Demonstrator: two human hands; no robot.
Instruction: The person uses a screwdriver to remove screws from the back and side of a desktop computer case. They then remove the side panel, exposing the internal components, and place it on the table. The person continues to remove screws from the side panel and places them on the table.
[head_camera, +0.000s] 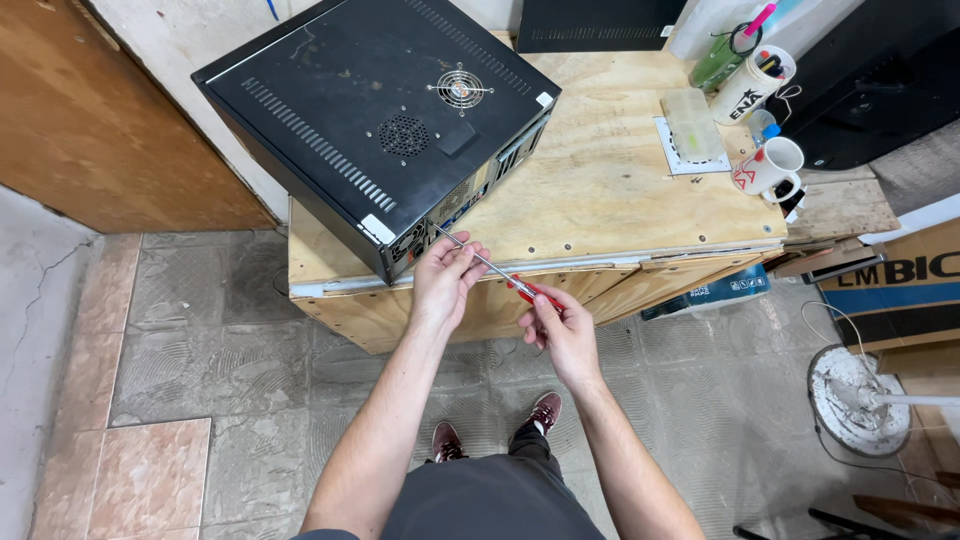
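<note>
- A plywood workbench (620, 190) is seen from above, standing on a tiled floor (170, 350); one bench is counted.
- One black computer case (370, 110) is laid on its side at the bench's near left corner, with its rear panel turned toward the person and slightly overhanging the edge.
- One long screwdriver (490, 268) is held between case and body. Its long axis runs diagonally, from the red handle at lower right up and left to the tip, which is set against the case's rear panel near the lower corner; whether it sits in a screw cannot be told.
- The left hand (447, 275) is the nearer one to the case: its fingers are pinched narrowly round the metal shaft, just short of the tip.
- The right hand (560, 330) is closed round the red handle, farther from the case and lower in the view.
- Two white mugs are counted at the bench's far right: one mug with pens (755, 85) and one empty-looking mug (772, 165) just beside it.
- One clear plastic box (690, 125) is placed left of the mugs, well apart from both hands.
</note>
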